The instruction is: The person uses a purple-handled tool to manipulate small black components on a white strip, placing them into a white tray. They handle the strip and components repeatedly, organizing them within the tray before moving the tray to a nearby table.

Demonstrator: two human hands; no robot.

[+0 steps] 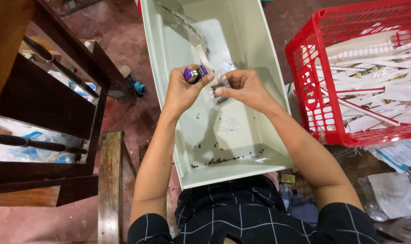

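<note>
Lighter [195, 73], purple and silver, sits pinched in my left hand [183, 91], thumb closed over its top, just beside the small clear packet [220, 86] that my right hand [243, 88] grips between thumb and forefinger. What the packet holds looks like tiny dark bits, though I can't be sure from here. Both hands hang over the pale green tub [164, 68], where loose black specks [223, 159] lie below my wrists. I'd judge it best to keep the packet edge taut and steady, close to the lighter, and my fingertips back.

Tub [241, 149] in lap, centre; basket [304, 68] right of it; wooden furniture [52, 99] left; paper strips [386, 86] in basket.
</note>
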